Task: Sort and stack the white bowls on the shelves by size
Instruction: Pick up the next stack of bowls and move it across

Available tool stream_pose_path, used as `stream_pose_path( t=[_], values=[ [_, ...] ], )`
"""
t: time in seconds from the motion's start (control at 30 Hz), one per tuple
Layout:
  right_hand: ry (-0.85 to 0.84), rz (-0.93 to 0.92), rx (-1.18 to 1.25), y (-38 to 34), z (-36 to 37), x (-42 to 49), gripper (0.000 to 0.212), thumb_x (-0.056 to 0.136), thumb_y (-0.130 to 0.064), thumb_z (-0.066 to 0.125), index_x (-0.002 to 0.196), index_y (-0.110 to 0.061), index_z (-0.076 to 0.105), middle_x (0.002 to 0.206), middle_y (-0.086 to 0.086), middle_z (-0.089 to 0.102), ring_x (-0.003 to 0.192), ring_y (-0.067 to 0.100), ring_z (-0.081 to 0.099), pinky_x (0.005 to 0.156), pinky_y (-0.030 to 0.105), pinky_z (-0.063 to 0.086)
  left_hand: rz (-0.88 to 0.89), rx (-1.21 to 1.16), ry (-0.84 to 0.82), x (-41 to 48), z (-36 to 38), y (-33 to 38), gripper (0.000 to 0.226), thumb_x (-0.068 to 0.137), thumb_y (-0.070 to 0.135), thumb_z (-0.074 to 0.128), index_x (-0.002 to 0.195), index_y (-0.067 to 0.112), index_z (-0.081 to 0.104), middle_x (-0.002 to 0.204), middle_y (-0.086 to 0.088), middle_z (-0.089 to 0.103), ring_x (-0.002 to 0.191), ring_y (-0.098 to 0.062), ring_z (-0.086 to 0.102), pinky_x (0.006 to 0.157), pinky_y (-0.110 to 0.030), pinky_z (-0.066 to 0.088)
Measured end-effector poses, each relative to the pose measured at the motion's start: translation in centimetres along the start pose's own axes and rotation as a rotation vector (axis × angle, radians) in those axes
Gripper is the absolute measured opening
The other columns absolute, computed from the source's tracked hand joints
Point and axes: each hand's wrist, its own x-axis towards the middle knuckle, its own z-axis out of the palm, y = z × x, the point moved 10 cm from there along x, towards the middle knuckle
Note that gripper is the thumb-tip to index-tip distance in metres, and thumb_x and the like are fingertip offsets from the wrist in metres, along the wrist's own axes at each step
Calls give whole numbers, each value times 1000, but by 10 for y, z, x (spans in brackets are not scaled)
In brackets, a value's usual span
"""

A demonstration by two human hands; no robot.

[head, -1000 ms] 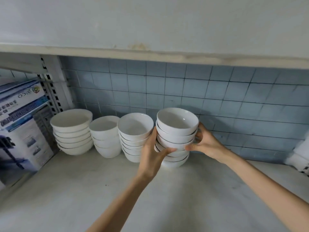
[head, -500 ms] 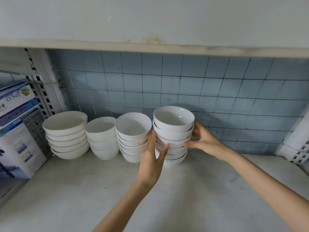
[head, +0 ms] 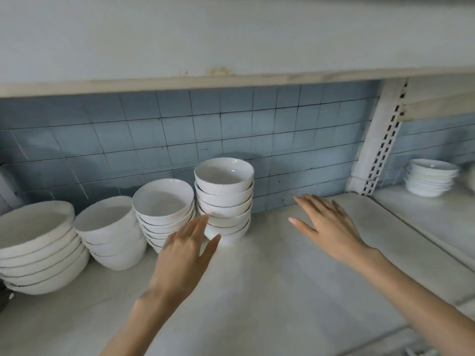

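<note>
Several stacks of white bowls stand in a row at the back of the white shelf. The tallest stack is at the right end, with a lower stack beside it, then a deeper-bowl stack and a stack of wide bowls at far left. My left hand hovers open in front of the tallest stack, fingertips just off its lower bowls. Over the bare shelf to the right of that stack, my right hand is open with spread fingers. Neither hand holds anything.
Another small stack of white bowls sits on the neighbouring shelf at right, beyond a slotted white upright. A shelf board runs overhead. Blue tiles cover the back wall.
Both hands have let go of the tallest stack and drawn back, the right one moving away to the right. The view has swung right, bringing in the neighbouring shelf.
</note>
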Motion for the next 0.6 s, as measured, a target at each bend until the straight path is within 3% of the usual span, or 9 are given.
stream_pose_path(
  t=[0.1, 0.23, 0.33, 0.47, 0.6],
  values=[
    [4, 107, -131, 29, -15, -26, 88, 85, -70, -1, 133, -18, 51, 136, 3, 54, 127, 20, 48, 104, 48, 36, 50, 98, 26, -3, -11, 10, 55, 89, 47, 36, 118, 8, 63, 111, -7, 70, 93, -30, 68, 71, -40, 55],
    [70, 206, -236, 65, -48, -63, 70, 93, -59, 17, 118, -13, 63, 124, 9, 63, 111, 26, 62, 89, 53, 47, 49, 161, 13, -3, -14, 18, 60, 88, 49, 35, 120, 5, 61, 111, -12, 69, 94, -35, 67, 77, -45, 54],
    [70, 269, -248, 94, -73, -92, 76, 87, -63, 12, 132, -17, 53, 140, 8, 49, 127, 26, 48, 101, 54, 36, 26, 151, -6, -2, -13, 23, 67, 87, 53, 32, 126, 3, 57, 117, -15, 66, 104, -36, 64, 85, -50, 50],
    [9, 385, -263, 138, -95, -134, 94, 70, -70, -12, 149, -28, 19, 158, 0, 13, 145, 18, 12, 115, 46, 8, 15, 158, 20, -5, -16, 42, 71, 86, 53, 32, 125, 0, 57, 118, -20, 65, 102, -41, 64, 84, -55, 49],
    [58, 433, -264, 172, -126, -183, 105, 69, -75, -25, 147, -27, 26, 155, -2, 23, 143, 15, 21, 116, 45, 11, 15, 102, 57, -10, -13, 84, 61, 95, 51, 45, 129, 2, 56, 126, -19, 61, 110, -42, 60, 90, -55, 46]
  ],
)
